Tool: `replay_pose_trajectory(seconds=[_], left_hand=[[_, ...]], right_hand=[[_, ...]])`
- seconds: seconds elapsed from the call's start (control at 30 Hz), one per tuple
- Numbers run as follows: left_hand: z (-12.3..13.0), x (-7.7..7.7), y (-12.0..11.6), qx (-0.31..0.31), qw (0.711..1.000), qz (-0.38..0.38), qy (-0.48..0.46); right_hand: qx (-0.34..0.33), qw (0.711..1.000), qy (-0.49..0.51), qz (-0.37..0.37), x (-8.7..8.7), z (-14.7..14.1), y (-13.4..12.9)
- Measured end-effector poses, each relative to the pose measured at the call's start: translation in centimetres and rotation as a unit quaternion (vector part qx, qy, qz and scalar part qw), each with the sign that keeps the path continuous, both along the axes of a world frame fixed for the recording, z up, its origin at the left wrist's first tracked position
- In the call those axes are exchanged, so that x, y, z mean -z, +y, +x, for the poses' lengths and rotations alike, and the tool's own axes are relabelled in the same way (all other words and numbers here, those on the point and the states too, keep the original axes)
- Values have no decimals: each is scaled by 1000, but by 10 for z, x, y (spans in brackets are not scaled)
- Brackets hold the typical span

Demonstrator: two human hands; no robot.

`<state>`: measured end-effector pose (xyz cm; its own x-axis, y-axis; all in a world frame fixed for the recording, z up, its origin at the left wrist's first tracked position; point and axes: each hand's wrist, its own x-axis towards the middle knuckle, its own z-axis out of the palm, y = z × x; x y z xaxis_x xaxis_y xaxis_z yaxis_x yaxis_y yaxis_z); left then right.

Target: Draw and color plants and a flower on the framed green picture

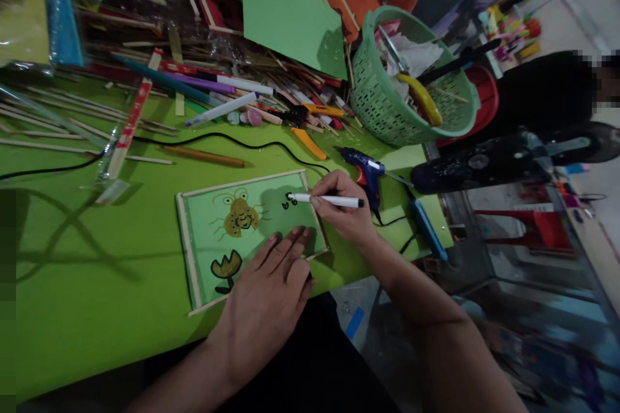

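Observation:
A green card (266, 197) framed with thin wooden sticks lies on the green table. It bears a brown bug drawing (241, 218), a tulip shape (227, 268) and small black marks (289, 201) at the upper right. My right hand (345, 210) grips a white marker (334, 200), its tip at those marks. Flat across the card's lower edge rests my left hand (271, 290), fingers extended and holding nothing.
Beside my right hand lies a blue glue gun (365, 171). Behind it stands a green basket (411, 77) of odds and ends. Pens, orange-handled scissors (322, 110), sticks and a black cable (223, 135) cover the back. A person's dark clothing (542, 97) shows at right.

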<state>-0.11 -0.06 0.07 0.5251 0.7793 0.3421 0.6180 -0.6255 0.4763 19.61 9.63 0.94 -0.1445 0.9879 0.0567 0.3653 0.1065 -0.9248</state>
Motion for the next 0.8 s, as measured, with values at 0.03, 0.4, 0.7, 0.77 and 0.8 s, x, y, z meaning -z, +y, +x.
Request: replay_pose_trajectory(seconds=[0.03,0.4,0.7,0.77,0.8], left_hand=[[0,0,0,0,1000,-1,-1],[1,2,0,-1,1000,2,-9],[0,1,0,-1,1000,1,-4],[0,2,0,0,1000,1,-2],[0,2,-1,0,1000,1,-1]], right_hand=[[3,1000,7,1,0,0,0],[-30,999,16,1,1,3,-2],[-42,999,-4,-1,1,3,-2],[-46,999,-4,0,1,4,-2],[-48,999,-3,1,2,5,-2]])
